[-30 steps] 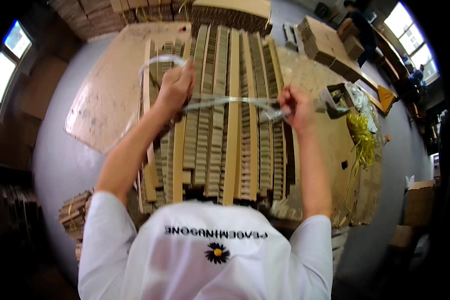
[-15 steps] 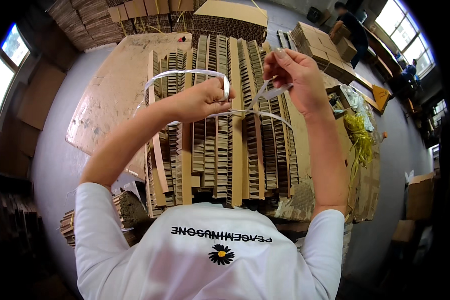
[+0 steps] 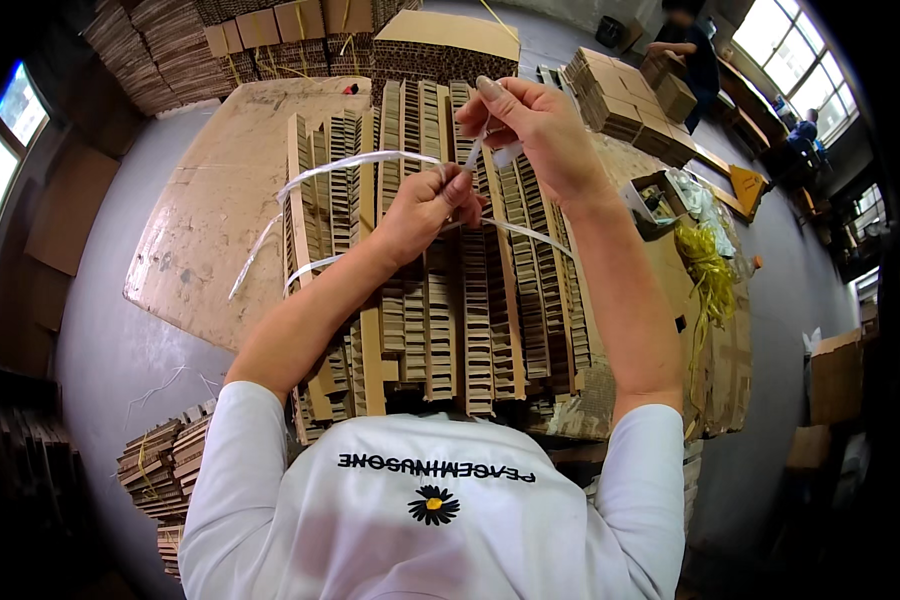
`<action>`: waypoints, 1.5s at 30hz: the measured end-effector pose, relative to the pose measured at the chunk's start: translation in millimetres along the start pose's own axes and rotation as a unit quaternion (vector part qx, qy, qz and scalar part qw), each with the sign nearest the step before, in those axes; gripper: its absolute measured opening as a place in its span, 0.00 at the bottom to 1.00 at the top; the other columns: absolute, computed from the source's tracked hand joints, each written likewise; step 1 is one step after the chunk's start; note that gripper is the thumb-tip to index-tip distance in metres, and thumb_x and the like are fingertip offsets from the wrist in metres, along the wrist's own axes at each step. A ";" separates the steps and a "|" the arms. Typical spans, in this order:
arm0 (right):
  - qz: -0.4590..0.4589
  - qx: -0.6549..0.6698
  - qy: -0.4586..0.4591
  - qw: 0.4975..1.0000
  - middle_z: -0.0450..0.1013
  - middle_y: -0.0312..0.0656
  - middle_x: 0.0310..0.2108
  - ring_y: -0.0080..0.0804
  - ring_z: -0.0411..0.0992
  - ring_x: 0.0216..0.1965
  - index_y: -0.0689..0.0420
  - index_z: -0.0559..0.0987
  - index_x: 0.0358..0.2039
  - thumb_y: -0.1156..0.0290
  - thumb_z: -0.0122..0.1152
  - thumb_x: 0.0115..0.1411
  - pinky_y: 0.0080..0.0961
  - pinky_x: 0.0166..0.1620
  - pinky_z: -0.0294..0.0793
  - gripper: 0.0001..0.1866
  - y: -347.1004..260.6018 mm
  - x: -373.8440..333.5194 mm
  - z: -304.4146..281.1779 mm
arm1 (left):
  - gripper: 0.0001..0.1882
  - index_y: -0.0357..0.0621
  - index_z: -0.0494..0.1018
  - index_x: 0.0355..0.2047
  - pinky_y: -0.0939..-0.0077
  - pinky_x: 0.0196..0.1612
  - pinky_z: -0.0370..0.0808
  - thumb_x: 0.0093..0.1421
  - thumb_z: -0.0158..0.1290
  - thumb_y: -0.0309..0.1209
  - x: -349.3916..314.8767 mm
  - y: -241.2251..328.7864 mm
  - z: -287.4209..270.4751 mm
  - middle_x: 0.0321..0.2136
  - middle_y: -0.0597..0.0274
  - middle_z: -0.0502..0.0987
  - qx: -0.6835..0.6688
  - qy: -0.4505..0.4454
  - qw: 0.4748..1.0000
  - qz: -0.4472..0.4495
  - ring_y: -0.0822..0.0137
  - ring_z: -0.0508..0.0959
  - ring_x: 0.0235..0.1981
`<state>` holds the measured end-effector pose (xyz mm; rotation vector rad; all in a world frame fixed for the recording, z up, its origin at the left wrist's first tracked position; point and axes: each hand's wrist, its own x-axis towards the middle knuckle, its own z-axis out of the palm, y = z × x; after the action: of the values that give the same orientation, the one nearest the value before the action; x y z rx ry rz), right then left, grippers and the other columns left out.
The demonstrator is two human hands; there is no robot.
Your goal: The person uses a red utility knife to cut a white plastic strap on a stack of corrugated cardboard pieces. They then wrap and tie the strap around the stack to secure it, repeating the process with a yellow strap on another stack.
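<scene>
A white plastic strap (image 3: 360, 160) loops around and over a bundle of ribbed cardboard strips (image 3: 440, 340) laid lengthwise on the table. My left hand (image 3: 430, 208) is closed on the strap above the middle of the bundle. Up and to the right, my right hand (image 3: 545, 135) pinches a strap end between thumb and fingers. A short length of strap runs between the two hands. One loose tail hangs past the bundle's left side. The exact crossing of the strap under my left fingers is hidden.
A flat brown board (image 3: 200, 200) lies left of the bundle. At right are an open box (image 3: 658, 205) and a heap of yellow strapping (image 3: 708, 265). Cardboard stacks (image 3: 448, 40) stand behind. Another person (image 3: 695, 60) works beside stacked cartons (image 3: 625, 95) at the far right.
My right hand has moved left toward my left hand, and my left hand has dropped slightly. The strap loop on the left has opened out, with its tail now hanging over the board.
</scene>
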<state>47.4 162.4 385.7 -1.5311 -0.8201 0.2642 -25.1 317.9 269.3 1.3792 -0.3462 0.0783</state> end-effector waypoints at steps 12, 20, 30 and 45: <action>0.355 0.026 0.153 0.922 0.56 0.45 0.67 0.43 0.62 0.60 0.45 0.63 0.66 0.23 0.40 0.56 0.50 0.58 0.59 0.48 190.0 -89.3 -48.7 | 0.15 0.48 0.62 0.27 0.77 0.32 0.64 0.73 0.37 0.35 -115.8 56.9 -175.8 0.18 0.73 0.54 -0.215 0.145 0.954 0.149 0.77 0.56 0.19; -0.002 -0.267 -0.106 0.958 0.46 0.54 0.71 0.43 0.43 0.72 0.57 0.62 0.66 0.44 0.55 0.62 0.32 0.70 0.43 0.40 87.5 33.8 102.7 | 0.18 0.51 0.59 0.23 0.77 0.27 0.59 0.72 0.37 0.37 -196.6 47.1 -235.2 0.17 0.73 0.52 -0.262 0.297 0.864 0.312 0.76 0.54 0.18; -0.035 -0.126 -0.046 0.990 0.54 0.46 0.69 0.34 0.50 0.70 0.63 0.59 0.66 0.49 0.42 0.70 0.30 0.69 0.48 0.34 48.6 57.3 125.9 | 0.18 0.49 0.58 0.22 0.75 0.29 0.62 0.72 0.38 0.35 -266.5 48.6 -265.2 0.17 0.71 0.55 -0.207 0.408 0.852 0.253 0.75 0.56 0.18; -0.158 -0.291 -0.298 0.895 0.66 0.49 0.61 0.43 0.61 0.64 0.60 0.71 0.58 0.44 0.49 0.65 0.27 0.64 0.59 0.33 53.9 143.5 287.4 | 0.16 0.48 0.60 0.21 0.71 0.27 0.66 0.68 0.42 0.31 -279.1 36.0 -285.8 0.14 0.68 0.59 -0.219 0.484 0.813 0.240 0.71 0.60 0.16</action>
<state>-8.5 478.9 333.2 -1.8560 -1.7407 0.2620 -242.9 642.9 181.0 0.6232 0.1647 1.0262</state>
